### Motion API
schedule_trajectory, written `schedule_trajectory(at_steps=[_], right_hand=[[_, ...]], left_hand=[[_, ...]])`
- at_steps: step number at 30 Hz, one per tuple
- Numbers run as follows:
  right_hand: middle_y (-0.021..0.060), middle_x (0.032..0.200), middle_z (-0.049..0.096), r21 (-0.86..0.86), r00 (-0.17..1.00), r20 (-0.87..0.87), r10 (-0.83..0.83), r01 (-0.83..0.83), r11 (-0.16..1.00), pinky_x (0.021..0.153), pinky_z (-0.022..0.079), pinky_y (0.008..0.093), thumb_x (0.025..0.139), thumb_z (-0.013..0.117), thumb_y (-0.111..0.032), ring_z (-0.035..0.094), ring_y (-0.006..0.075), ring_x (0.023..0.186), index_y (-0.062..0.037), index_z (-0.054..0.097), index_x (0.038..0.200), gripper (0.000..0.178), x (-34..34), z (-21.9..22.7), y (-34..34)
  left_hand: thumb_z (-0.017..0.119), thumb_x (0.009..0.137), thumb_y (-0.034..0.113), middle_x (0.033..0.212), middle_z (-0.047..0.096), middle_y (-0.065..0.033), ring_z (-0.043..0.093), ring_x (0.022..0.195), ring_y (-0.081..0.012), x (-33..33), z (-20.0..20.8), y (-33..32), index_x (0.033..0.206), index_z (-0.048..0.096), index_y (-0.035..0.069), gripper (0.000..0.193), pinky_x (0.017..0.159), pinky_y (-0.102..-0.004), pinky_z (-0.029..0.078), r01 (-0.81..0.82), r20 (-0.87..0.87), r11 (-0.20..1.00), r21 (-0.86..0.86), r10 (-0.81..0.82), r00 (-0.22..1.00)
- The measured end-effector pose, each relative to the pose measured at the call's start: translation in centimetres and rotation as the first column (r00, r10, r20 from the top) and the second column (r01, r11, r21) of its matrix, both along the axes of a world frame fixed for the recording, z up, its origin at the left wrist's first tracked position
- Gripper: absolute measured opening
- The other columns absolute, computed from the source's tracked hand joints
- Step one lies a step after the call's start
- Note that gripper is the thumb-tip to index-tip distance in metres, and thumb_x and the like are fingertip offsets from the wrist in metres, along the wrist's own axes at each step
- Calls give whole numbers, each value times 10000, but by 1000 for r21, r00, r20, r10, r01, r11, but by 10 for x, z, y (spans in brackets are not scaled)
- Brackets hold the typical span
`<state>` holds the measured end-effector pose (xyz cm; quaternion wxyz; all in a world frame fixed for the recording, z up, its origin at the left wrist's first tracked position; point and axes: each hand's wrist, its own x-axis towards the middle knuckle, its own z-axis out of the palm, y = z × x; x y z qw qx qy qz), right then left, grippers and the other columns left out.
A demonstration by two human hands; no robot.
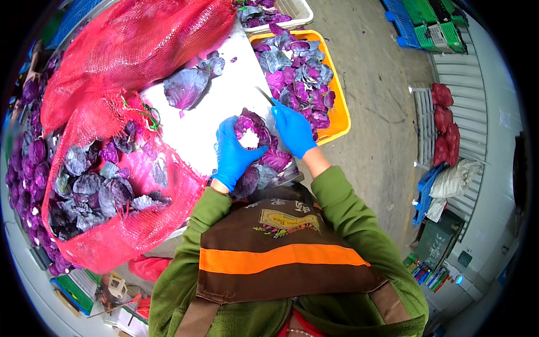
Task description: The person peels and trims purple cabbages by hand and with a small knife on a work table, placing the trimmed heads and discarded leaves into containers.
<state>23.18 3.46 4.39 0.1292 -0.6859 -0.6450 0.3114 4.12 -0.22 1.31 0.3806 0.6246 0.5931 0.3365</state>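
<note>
My left hand [232,153], in a blue glove, is closed round the left side of a red cabbage [251,128] whose pale cut base faces up. Beside it my right hand [293,130], also gloved in blue, grips a knife [265,96]; its thin blade points up and left over the white table [236,73]. Loose purple leaves [273,159] lie under and in front of my hands, close to my apron. Farther up the table rests a large detached leaf [186,88] with a smaller one against it.
Left are red mesh sacks [140,50], one spread with cabbages and leaves [106,188] inside. A yellow crate [341,115] of trimmed leaves stands at the right, a white crate [303,14] behind it. Many cabbages [36,163] are heaped far left. Red sacks [443,121] sit by the right wall.
</note>
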Motion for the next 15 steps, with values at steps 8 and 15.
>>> schedule_trajectory(at_steps=[8, 15], right_hand=[[193, 1142, 639, -63, 982, -114, 153, -161, 985, 878, 518, 454, 933, 647, -516, 644, 389, 1047, -105, 607, 1329, 573, -10, -6, 9], [194, 1127, 701, -86, 977, 118, 177, -167, 982, 871, 537, 495, 927, 625, -425, 675, 392, 1020, -107, 659, 1212, 429, -15, -25, 20]], left_hand=[[946, 597, 299, 1355, 478, -202, 468, 1244, -399, -1, 4, -4, 1381, 421, 35, 979, 1043, -487, 416, 63, 10, 997, 51, -64, 998], [945, 595, 286, 1356, 482, -208, 458, 1271, -414, -11, 0, -11, 1400, 411, 43, 996, 1073, -507, 390, 121, -9, 985, 123, -121, 993]])
